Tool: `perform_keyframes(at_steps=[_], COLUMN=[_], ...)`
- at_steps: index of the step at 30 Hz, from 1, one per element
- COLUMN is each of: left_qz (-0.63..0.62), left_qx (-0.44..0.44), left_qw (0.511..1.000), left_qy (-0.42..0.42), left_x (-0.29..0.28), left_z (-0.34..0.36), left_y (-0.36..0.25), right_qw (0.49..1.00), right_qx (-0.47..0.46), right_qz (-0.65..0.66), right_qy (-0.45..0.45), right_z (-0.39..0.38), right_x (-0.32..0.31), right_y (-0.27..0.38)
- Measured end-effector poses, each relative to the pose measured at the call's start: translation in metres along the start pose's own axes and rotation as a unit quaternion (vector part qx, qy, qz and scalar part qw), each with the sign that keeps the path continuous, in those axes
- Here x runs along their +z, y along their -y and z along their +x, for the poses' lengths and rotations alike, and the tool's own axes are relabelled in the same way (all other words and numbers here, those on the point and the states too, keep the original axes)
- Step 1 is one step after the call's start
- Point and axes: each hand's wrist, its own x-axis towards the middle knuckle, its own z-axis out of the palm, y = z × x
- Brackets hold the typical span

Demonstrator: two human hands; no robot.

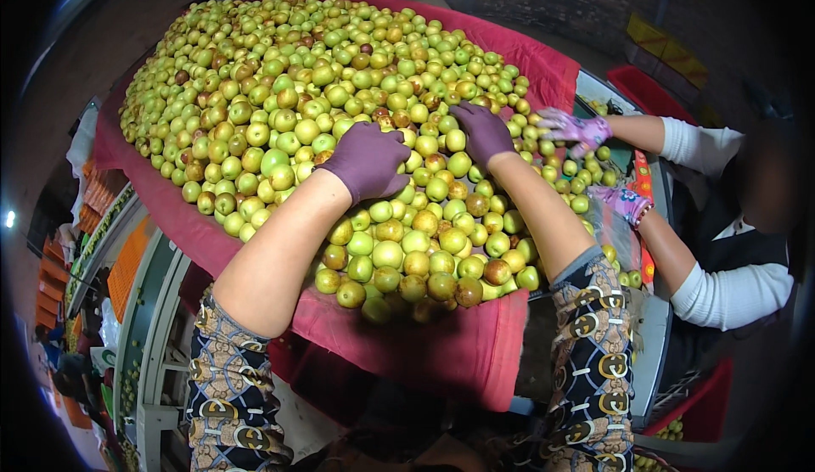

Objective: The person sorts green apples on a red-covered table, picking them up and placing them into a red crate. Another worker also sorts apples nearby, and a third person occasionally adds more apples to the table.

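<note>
A large heap of yellow-green jujubes (280, 90), some blotched brown, lies on a red cloth (441, 345). Both my hands are in thin purple gloves and rest among the fruit near the heap's middle. On the left, my left hand (369, 162) is curled with its fingers bent inward. What lies under those fingers is hidden. My right hand (484, 135) reaches over the fruit on the right side, its fingers apart and bent down onto the jujubes, with the tips partly out of sight. Loose jujubes lie between my hands and toward the cloth's near edge.
At right, a co-worker's two hands in patterned pink-purple gloves (577, 131) reach to fruit beside a clear plastic bag (613, 227). Red crates (649, 90) stand behind. Left of the cloth runs a green conveyor (140, 302); orange crates (53, 277) are stacked farther left.
</note>
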Motion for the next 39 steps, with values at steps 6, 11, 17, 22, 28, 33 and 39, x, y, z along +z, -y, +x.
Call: perform_keyframes(at_steps=[6, 11, 17, 22, 28, 33, 39], left_qz=[-0.007, -0.005, -0.013, -0.004, 0.007, 0.041, 0.04], left_qx=[-0.002, -0.006, -0.006, -0.004, -0.004, -0.035, -0.039], left_qw=[1.0, 1.0, 1.0, 1.0, 1.0, 0.999, 0.998], left_qy=[-0.001, 0.006, -0.011, -0.014, 0.013, 0.005, 0.034], left_x=[-0.002, 0.0, 0.002, 0.005, 0.006, 0.012, 0.004], left_z=[-0.004, -0.007, -0.007, -0.009, 0.006, -0.001, 0.01], left_y=[0.001, 0.004, 0.004, 0.007, 0.002, 0.004, -0.005], right_qw=[0.971, 0.962, 0.953, 0.985, 0.889, 0.779, 0.607], right_qx=[0.153, 0.139, 0.071, 0.123, 0.326, 0.381, 0.472], right_qz=[0.066, -0.014, -0.075, 0.04, 0.312, 0.491, 0.627], right_qy=[0.174, 0.235, 0.283, 0.111, -0.079, -0.08, -0.121], right_z=[0.031, 0.019, -0.001, -0.022, -0.022, -0.017, -0.033], right_x=[0.008, -0.003, -0.033, -0.054, -0.067, -0.08, -0.144], right_y=[-0.015, 0.0, 0.014, 0.022, 0.027, 0.063, 0.14])
